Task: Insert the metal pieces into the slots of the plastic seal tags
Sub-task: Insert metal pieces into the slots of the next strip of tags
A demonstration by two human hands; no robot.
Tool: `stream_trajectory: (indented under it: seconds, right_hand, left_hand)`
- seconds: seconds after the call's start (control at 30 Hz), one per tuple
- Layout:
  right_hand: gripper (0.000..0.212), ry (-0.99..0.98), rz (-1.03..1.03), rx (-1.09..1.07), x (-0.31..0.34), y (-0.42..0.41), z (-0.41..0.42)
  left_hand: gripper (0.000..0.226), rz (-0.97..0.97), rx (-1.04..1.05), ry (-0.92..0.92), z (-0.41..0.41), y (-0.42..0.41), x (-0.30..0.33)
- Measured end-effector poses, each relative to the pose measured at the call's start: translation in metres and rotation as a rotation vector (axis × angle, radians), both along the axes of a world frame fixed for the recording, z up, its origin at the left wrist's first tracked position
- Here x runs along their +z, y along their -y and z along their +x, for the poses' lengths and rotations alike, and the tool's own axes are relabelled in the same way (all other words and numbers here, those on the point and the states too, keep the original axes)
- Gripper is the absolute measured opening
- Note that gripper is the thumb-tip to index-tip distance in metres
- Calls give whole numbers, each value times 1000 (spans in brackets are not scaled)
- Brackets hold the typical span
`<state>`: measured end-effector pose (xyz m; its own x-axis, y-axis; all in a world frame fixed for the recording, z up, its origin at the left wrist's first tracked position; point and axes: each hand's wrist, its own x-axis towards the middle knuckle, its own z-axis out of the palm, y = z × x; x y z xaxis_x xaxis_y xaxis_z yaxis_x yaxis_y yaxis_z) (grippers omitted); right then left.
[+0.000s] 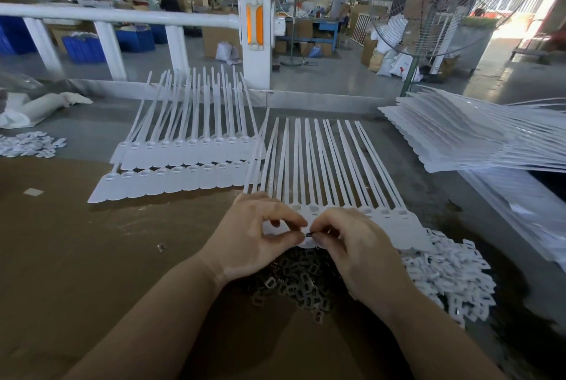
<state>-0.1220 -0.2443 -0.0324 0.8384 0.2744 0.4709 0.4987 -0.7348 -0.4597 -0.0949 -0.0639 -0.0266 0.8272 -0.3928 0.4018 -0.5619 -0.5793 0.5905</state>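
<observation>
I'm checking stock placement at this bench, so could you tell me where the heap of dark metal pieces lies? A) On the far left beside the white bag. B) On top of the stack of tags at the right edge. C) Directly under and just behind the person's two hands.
C: the dark metal pieces are heaped on the cardboard right beneath the left hand and right hand.

On the brown cardboard sheet (92, 257), a heap of small dark metal pieces (294, 281) lies nearest, under both hands. Right of it spreads a pile of small white plastic clips (444, 275). Behind the heap lies a row of white plastic seal tags (337, 165); two more tag rows (190, 165) lie left of that. A stack of white tag sheets (474, 140) sits far right.
</observation>
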Motion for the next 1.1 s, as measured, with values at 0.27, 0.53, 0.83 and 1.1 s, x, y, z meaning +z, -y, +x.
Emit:
stream_trajectory:
  seconds: [0.27,0.53,0.83,1.1]
  right_hand:
    - [4,-20,8,45,0,0,-1]
    - [6,-41,21,102,1,3,-2]
    - [7,-56,35,133,1,4,-4]
    - [7,-30,-64,181,-1,7,-4]
  left_hand:
    - [10,-15,-38,-76,2,3,0]
    - [10,-49,-139,-240,2,1,1]
    - [11,-71,-112,-294,2,-3,4]
    - [10,-194,40,-283,2,-5,4]
